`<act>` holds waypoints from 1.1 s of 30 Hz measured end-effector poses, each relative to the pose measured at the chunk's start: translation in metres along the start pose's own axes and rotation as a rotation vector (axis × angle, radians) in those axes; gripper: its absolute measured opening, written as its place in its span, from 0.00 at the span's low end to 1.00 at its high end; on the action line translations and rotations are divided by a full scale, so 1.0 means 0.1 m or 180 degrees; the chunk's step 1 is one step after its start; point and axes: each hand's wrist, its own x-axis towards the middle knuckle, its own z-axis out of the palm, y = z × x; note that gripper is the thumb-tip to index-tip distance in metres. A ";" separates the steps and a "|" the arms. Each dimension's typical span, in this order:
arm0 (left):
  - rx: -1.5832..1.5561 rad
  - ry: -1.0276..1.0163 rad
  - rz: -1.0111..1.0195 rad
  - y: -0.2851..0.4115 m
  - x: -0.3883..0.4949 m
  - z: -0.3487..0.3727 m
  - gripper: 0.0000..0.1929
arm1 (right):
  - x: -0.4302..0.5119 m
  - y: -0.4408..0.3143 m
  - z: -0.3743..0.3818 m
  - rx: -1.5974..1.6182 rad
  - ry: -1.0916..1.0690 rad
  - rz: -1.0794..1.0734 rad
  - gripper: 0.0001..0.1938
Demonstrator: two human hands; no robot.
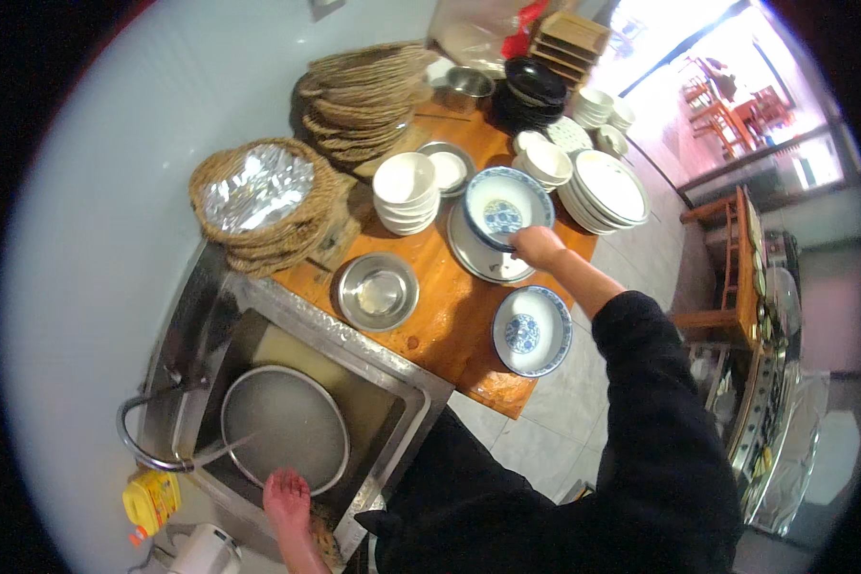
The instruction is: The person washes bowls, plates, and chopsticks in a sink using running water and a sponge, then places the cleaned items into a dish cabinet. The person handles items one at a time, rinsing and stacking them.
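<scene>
My right hand (pixel 539 247) grips the near rim of a blue-and-white patterned bowl (pixel 478 204). This bowl is over a large white plate (pixel 466 247); whether it rests there or is lifted I cannot tell. A second blue-and-white bowl (pixel 554 337) sits nearer on the wooden table. My left hand (pixel 287 495) is at the near rim of a round metal basin (pixel 344 430) in the sink. Its fingers lie close together, and whether they grip the rim is unclear. Water from the curved faucet (pixel 130 438) runs into the basin, which holds cloudy water (pixel 294 412).
On the wooden table (pixel 445 337) stand a steel bowl (pixel 378 293), stacked white bowls (pixel 407 194), stacked plates (pixel 610 190) and black bowls (pixel 534 90). Woven baskets (pixel 273 244) pile beside the wall. A yellow bottle (pixel 151 499) lies left of the sink (pixel 373 366).
</scene>
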 end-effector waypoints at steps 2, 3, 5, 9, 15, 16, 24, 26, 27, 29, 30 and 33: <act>-0.0019 -0.0009 -0.0031 -0.05 -0.01 -0.05 0.12 | 0.01 0.10 -0.09 0.0095 -0.0048 -0.0325 0.10; -0.0026 0.0041 -0.0067 -0.08 -0.02 -0.08 0.12 | -0.01 0.10 -0.20 0.0179 -0.0068 -0.0440 0.11; -0.0098 0.0142 -0.0120 -0.14 -0.01 -0.12 0.11 | -0.02 0.12 -0.24 -0.0073 0.0080 -0.0510 0.11; -0.0473 0.0142 -0.0312 -0.26 0.07 -0.40 0.12 | -0.23 0.08 -0.21 -0.0466 0.0245 -0.0369 0.12; -0.0676 -0.0139 -0.0146 -0.32 0.05 -0.47 0.15 | -1.10 -0.74 -0.87 -0.0032 0.1189 -0.0790 0.09; -0.0786 -0.0136 -0.0128 -0.36 0.10 -0.53 0.15 | -1.19 -0.95 -1.03 0.0088 0.1172 -0.1026 0.08; -0.1364 -0.0077 -0.0012 -0.39 0.18 -0.56 0.15 | -1.09 -2.89 -1.20 0.2150 -0.0297 -0.2047 0.11; -0.1508 -0.0130 -0.0013 -0.35 0.14 -0.55 0.15 | -0.81 -3.61 -0.78 0.3653 -0.0904 -0.1702 0.12; -0.1573 -0.0140 -0.0020 -0.34 0.12 -0.55 0.16 | -0.72 -4.00 -0.69 0.4306 -0.1304 -0.1608 0.13; -0.1565 0.0059 0.0108 -0.33 0.12 -0.49 0.18 | -0.45 -4.72 -0.29 0.5395 -0.1524 -0.1061 0.17; -0.1588 0.0200 0.0196 -0.33 0.11 -0.50 0.19 | -0.43 -5.08 -0.26 0.5809 -0.1697 -0.0830 0.19; 0.1529 0.0791 0.3169 -0.15 -0.01 0.02 0.21 | -0.26 -5.62 -0.18 0.5673 -0.1590 -0.0747 0.23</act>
